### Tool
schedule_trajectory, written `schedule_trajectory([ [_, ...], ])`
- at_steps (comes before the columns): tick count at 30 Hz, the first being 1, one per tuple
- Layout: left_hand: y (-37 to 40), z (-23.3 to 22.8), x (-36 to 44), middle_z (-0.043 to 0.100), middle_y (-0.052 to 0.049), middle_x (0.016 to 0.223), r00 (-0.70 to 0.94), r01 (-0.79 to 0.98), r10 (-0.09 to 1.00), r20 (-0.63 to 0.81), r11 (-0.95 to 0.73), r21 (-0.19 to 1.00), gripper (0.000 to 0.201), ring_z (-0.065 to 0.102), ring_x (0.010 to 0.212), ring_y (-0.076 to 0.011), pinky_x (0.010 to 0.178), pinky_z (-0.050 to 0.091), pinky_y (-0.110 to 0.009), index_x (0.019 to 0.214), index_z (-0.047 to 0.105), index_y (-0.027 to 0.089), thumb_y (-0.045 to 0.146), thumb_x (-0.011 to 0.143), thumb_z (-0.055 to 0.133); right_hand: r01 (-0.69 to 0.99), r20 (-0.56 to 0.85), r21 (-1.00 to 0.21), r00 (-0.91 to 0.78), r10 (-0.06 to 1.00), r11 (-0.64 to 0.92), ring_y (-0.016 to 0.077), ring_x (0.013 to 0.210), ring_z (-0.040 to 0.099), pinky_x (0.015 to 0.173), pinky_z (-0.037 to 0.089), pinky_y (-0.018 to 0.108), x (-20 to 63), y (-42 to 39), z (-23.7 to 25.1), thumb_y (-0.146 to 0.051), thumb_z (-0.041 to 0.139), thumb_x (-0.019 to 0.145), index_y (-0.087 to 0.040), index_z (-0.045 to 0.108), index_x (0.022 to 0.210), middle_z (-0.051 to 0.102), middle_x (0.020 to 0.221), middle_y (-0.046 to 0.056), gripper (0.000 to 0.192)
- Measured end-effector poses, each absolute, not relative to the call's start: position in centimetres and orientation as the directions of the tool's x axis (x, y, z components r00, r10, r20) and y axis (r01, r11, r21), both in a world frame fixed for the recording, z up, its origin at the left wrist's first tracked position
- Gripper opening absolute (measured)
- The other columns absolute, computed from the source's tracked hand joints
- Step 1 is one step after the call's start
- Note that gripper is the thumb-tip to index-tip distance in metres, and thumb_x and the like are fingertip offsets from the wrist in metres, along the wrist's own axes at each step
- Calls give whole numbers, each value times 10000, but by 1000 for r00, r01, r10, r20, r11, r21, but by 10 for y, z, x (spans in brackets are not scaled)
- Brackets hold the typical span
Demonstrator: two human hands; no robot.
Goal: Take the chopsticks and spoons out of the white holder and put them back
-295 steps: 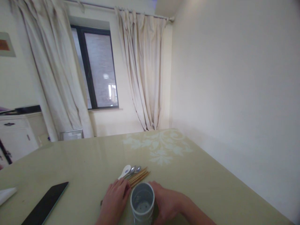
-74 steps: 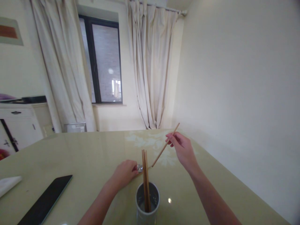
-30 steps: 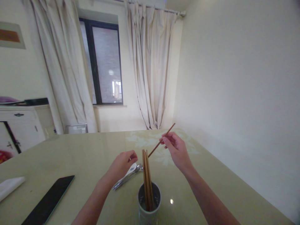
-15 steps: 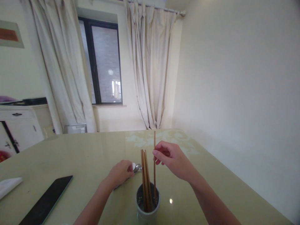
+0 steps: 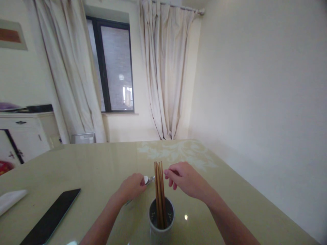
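Several wooden chopsticks (image 5: 158, 194) stand bunched in a round, light-coloured cup (image 5: 161, 234) at the near middle of the table. Just right of their upper ends is my right hand (image 5: 185, 178), its fingers loosely bent and slightly apart, with nothing held. My left hand (image 5: 131, 187) is closed on metal spoons (image 5: 149, 180) to the left of the chopsticks. The spoons' bowls stick out past the fingers, partly behind the chopsticks, and a bit of handle shows below the hand. How many spoons there are I cannot tell.
A dark, flat, tablet-like slab (image 5: 52, 216) lies on the glossy greenish table (image 5: 102, 163) at left. Beyond it is a white object (image 5: 11, 200) at the table's left. A wall (image 5: 255, 102) runs along the right side; a white cabinet (image 5: 30, 132) stands at far left.
My right hand has let go of a chopstick, which now leans with the others in the cup. That hand has dropped slightly. My left hand stays nearly in place with the spoons.
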State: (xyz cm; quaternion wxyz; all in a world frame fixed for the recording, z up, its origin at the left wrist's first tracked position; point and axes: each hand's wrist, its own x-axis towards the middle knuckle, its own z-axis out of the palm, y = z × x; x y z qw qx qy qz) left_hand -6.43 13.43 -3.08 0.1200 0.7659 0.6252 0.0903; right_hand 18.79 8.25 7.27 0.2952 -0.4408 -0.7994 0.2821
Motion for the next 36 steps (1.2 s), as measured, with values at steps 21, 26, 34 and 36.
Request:
schedule_trajectory([
  [21, 60, 86, -37, 713, -10, 741, 340, 264, 856, 388, -483, 835, 252, 620, 695, -153, 653, 487, -257, 828, 740, 195, 443, 865, 759, 214, 583, -765, -171, 794, 608, 144, 586, 667, 567, 536, 252, 181, 41, 102, -494, 564, 1035, -224, 727, 1105, 731, 780, 19, 323],
  [26, 66, 81, -32, 710, -10, 775, 392, 285, 850, 353, -477, 832, 334, 624, 736, -159, 669, 467, -253, 831, 727, 196, 498, 948, 644, 292, 611, -724, -151, 777, 625, 150, 597, 680, 569, 536, 258, 189, 44, 104, -446, 550, 1048, -223, 728, 974, 740, 781, 24, 295],
  [34, 119, 8, -67, 720, -69, 867, 245, 902, 963, 116, -270, 336, 216, 650, 816, -237, 686, 375, -308, 812, 642, 205, 346, 945, 548, 303, 586, -727, -193, 787, 616, 166, 643, 733, 582, 557, 255, 179, 54, 96, -393, 553, 1032, -214, 721, 940, 752, 780, 30, 262],
  [36, 126, -8, -71, 729, -86, 920, 210, 942, 975, 66, -220, 255, 219, 664, 861, -251, 690, 369, -313, 847, 636, 209, 336, 966, 503, 261, 553, -765, -202, 808, 589, 171, 660, 752, 560, 552, 244, 175, 55, 92, -379, 569, 1017, -223, 708, 990, 767, 804, 26, 210],
])
